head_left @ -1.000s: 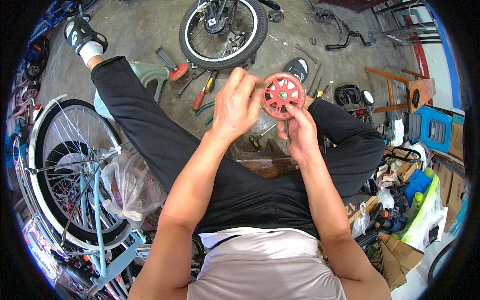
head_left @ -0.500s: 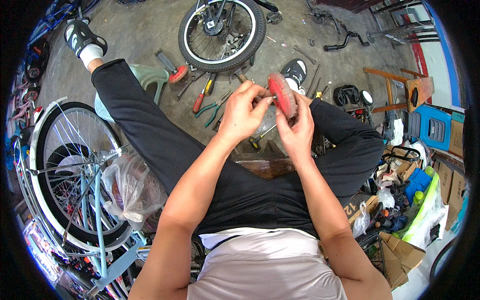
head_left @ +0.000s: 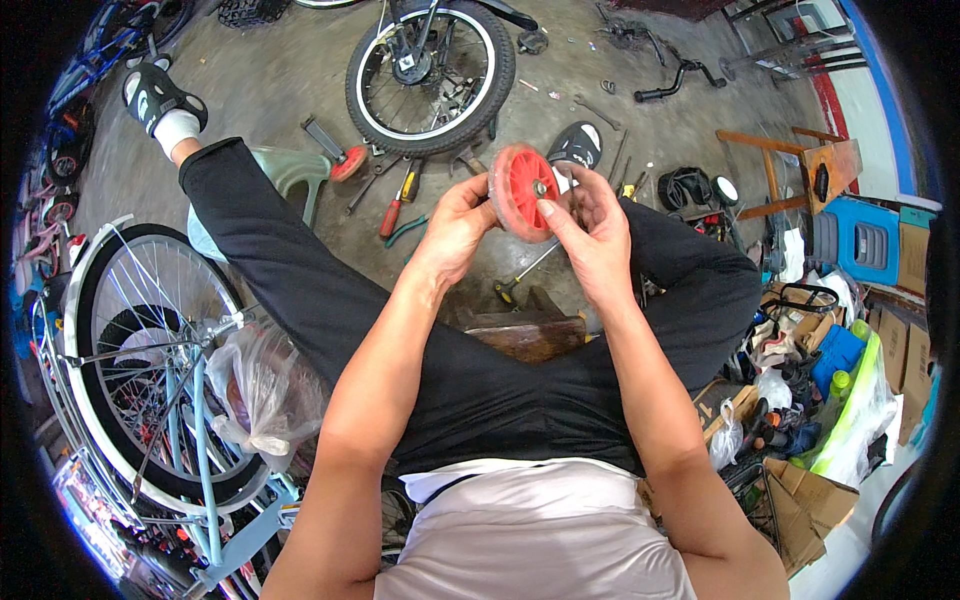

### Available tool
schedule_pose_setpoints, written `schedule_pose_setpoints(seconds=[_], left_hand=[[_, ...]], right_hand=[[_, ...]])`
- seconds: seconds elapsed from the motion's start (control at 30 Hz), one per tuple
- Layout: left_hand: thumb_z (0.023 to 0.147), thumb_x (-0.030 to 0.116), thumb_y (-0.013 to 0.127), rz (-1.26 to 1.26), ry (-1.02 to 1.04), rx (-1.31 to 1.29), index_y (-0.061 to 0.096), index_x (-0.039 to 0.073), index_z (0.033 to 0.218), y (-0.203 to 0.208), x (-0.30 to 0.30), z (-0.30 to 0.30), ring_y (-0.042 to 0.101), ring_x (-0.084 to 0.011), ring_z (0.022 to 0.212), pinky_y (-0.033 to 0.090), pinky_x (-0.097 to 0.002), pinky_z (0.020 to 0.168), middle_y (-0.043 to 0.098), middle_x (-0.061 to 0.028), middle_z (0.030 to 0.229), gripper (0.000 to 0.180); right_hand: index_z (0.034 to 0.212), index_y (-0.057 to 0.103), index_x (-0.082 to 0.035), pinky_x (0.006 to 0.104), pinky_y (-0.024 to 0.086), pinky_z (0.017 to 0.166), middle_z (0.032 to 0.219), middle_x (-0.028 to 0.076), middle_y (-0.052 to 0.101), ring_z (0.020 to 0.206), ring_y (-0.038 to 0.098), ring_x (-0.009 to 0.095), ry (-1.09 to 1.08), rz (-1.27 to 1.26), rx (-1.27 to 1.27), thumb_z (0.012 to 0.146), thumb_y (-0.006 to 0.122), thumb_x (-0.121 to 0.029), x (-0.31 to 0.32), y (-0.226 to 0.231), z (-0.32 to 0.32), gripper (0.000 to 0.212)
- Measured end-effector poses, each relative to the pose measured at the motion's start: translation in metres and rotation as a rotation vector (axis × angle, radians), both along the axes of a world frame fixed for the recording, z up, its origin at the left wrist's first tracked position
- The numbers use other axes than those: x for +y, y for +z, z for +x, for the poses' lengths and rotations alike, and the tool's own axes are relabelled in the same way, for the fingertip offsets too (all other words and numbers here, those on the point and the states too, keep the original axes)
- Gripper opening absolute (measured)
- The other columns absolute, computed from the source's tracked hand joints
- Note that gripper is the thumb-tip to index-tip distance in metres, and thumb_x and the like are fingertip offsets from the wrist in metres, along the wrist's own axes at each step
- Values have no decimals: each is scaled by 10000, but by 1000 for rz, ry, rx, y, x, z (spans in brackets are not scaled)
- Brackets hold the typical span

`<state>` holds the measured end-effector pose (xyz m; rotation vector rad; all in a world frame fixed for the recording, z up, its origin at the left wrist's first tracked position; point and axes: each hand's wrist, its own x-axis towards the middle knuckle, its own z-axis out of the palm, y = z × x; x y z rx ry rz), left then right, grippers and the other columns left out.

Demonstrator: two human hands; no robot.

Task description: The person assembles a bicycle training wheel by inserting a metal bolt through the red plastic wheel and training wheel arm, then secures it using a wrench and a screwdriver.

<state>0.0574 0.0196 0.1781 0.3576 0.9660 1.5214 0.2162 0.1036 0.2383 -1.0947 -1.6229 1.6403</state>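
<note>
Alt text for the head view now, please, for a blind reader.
A person's left hand and right hand hold a small red spoked wheel, right thumb near its hub. On the floor beyond are a red-handled screwdriver and a bicycle wheel; a pale-blue bicycle is at left.

A pale shirt [head_left: 530, 530], black trousers [head_left: 520, 410] and black clogs [head_left: 150, 100] are worn.

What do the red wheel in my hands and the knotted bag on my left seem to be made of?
Red wheel: probably moulded plastic, smooth with a slight sheen; its cloudy outer tread could be rubber or polyurethane, and the shiny hub centre looks like metal. Knotted bag: likely thin plastic film, glossy, crinkled and see-through.
</note>
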Motion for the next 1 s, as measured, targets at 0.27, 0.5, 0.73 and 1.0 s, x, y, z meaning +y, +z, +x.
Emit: schedule_pose_setpoints(seconds=[0.27, 0.5, 0.73, 1.0], left_hand=[[1064, 225, 613, -59, -25, -112, 601, 20, 1406, 1, 2, 3, 670, -170, 1147, 531, -346, 1009, 693, -86, 1296, 399], [1105, 433, 521, -23, -74, -81, 591, -15, 1402, 12, -2, -3, 677, -148, 1096, 538, -329, 986, 690, -84, 1275, 543], [1094, 454, 536, -56, 35, -38, 642, -26, 1317, 4, 4, 3, 706, -141, 1000, 574, -318, 884, 732, -97, 1174, 540], [1103, 460, 514, -25, 117, -118, 636, -11, 1322, 16, 3, -10, 726, -140, 981, 599, -303, 824, 734, -98, 1180, 533]], right_hand=[[1011, 640, -5, 226, 506, 732, 945, -4, 686, 844, 614, 41, -17, -81, 71, 928, 803, -75, 0, 0, -10, 196], [914, 623, -13, 257, 445, 611, 802, 6, 592, 688, 529, 64, 8, 295, -185, 855, 844, -82, -1, -19, -5, 239], [909, 640, -31, 245, 403, 558, 757, 9, 576, 640, 493, 52, -66, 497, -153, 829, 842, -81, -7, 7, -2, 223], [1105, 608, -17, 195, 442, 585, 931, 60, 704, 712, 584, 55, -313, 26, 143, 955, 701, -10, 7, 17, 21, 177]])
